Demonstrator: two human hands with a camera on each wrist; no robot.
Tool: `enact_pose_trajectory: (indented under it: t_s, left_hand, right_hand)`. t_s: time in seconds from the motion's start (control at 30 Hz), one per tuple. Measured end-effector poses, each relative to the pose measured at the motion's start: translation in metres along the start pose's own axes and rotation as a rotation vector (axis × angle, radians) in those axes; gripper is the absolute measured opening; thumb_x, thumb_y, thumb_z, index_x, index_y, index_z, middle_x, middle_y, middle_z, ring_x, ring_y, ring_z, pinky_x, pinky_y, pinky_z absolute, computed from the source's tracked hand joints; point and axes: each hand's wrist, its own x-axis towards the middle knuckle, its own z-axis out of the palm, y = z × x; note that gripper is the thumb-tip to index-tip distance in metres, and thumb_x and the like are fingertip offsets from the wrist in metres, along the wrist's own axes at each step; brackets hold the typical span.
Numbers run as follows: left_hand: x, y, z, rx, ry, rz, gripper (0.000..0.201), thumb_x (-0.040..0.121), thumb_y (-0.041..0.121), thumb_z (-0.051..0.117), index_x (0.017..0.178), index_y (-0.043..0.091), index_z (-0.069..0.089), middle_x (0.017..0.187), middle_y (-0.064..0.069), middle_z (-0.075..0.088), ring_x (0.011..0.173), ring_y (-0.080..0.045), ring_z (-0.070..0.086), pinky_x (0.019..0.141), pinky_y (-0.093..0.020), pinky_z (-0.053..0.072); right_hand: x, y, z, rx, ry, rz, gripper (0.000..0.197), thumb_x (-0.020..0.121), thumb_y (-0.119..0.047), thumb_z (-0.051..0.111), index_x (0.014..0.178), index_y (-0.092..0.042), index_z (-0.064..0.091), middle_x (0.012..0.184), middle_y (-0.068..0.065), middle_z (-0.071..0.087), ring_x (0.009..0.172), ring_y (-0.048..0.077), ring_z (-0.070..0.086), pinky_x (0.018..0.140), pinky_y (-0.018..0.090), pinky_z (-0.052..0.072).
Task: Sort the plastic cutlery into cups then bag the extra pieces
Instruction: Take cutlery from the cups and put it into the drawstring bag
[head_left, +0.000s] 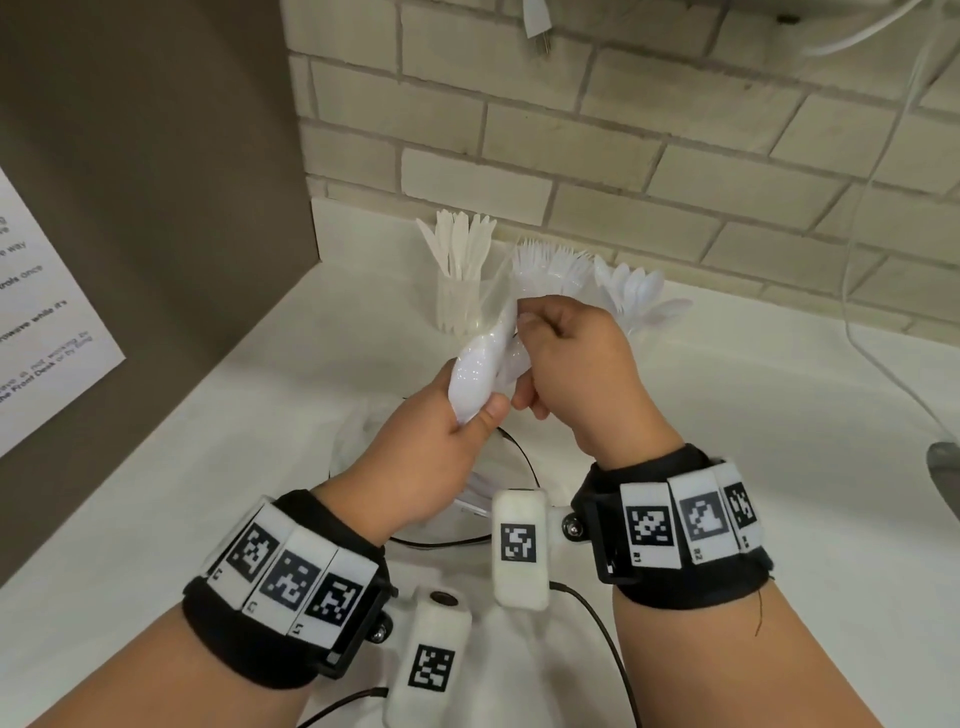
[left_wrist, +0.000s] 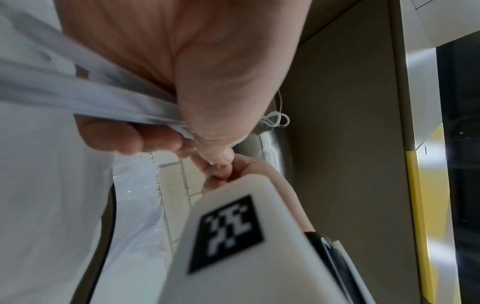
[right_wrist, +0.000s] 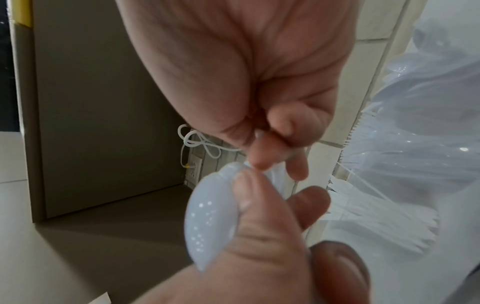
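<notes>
My left hand (head_left: 480, 410) grips a small bundle of white plastic spoons (head_left: 480, 366) by the bowl end, thumb pressed on the top bowl (right_wrist: 210, 216). My right hand (head_left: 530, 325) pinches the upper, handle end of the bundle (right_wrist: 257, 164) above the white counter (head_left: 234, 467). Behind the hands stand three clear cups: knives (head_left: 460, 249), forks (head_left: 553, 262) and spoons (head_left: 636, 291). A crumpled clear bag (head_left: 358, 431) lies on the counter under my hands, mostly hidden. In the left wrist view the white handles (left_wrist: 78, 92) cross my palm.
A brown panel (head_left: 182, 156) with a paper notice (head_left: 41, 322) walls off the left. The brick wall (head_left: 623, 130) runs behind the cups. A white cable (head_left: 883, 374) hangs at the right, and a grey metal object (head_left: 945, 467) shows at the right edge.
</notes>
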Motion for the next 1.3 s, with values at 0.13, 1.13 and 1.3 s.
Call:
enact_pose_trajectory:
  t_s: [0.13,1.13,1.3]
  left_hand:
    - [0.001,-0.004,-0.001,0.124,-0.032,0.013,0.032,0.092,0.039,0.054,0.118,0.020,0.049,0.095,0.003,0.065,0.079,-0.014,0.061,0.061,-0.027,0.048]
    - [0.007,-0.027,-0.046,0.793,-0.313,-0.113,0.014,0.081,0.059,0.058,0.083,0.046,0.063,0.140,0.020,0.029,0.137,-0.011,0.023,0.108,-0.037,0.016]
    - [0.023,-0.029,-0.032,0.742,-0.393,-0.047,0.041,0.090,0.031,0.059,0.130,0.037,0.051,0.140,0.009,0.035,0.123,-0.012,0.046,0.104,-0.021,0.033]
  right_hand:
    - [-0.004,-0.006,0.001,0.138,-0.105,0.060,0.047,0.094,-0.053,0.042,0.099,-0.010,0.062,0.059,0.010,0.060,0.042,0.015,0.052,0.048,0.027,0.042]
    - [0.061,0.035,-0.100,-0.198,0.608,-0.281,0.018,0.085,-0.027,0.062,0.089,-0.023,0.045,0.085,0.003,0.056,0.071,0.015,0.051,0.065,0.019,0.036]
    - [0.108,0.054,-0.109,-0.478,0.654,-0.233,0.023,0.093,-0.022,0.053,0.108,-0.005,0.051,0.108,0.010,0.049,0.082,0.019,0.046,0.069,0.019,0.032]
